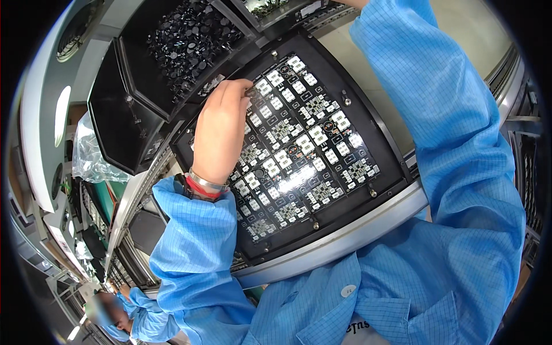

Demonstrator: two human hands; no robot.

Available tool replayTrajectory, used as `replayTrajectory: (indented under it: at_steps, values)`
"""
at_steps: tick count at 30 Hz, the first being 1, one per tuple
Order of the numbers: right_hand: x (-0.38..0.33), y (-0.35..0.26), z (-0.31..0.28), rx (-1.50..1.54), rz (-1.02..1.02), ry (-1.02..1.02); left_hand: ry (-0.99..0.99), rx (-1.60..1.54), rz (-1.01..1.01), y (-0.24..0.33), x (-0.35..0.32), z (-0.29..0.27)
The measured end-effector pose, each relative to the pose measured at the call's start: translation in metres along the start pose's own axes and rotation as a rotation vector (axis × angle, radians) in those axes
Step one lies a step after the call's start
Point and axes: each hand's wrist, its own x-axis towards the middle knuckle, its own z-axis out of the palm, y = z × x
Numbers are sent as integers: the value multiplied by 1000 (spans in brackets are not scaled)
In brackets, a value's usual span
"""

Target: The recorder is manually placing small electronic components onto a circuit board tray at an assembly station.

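My left hand (220, 129) reaches over the upper left of a circuit board panel (296, 144), its thumb and fingers pinched together. Between the fingertips sits a small dark component (250, 92), partly hidden, right at the board's surface. White square parts and small chips cover the panel in repeated groups. It lies in a black tray-like fixture (384, 164) with metal pins along its border. At the top edge only a sliver of my right hand (352, 2) shows beyond the blue sleeve; its fingers are out of the picture.
A black bin (135, 72) heaped with small black round components (192, 49) stands beyond my left hand. Another bin with small parts (265, 6) is at the top. A metal rail (339, 236) runs along the near side. At lower left, another person (141, 313) in blue works.
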Motion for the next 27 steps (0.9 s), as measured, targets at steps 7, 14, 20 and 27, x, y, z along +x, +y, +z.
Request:
replayTrajectory:
  at_steps: [7, 14, 20, 27]
  values:
    - [3, 14, 11, 102, 8, 69, 15, 141, 71, -8, -1, 3]
    - [2, 17, 9, 66, -50, 93, 5, 145, 70, -7, 0, 2]
    - [2, 16, 10, 61, -70, 102, 13, 157, 108, -7, 0, 1]
    - [-2, 14, -1, 58, -56, 97, -12, 142, 260, -14, 6, 1]
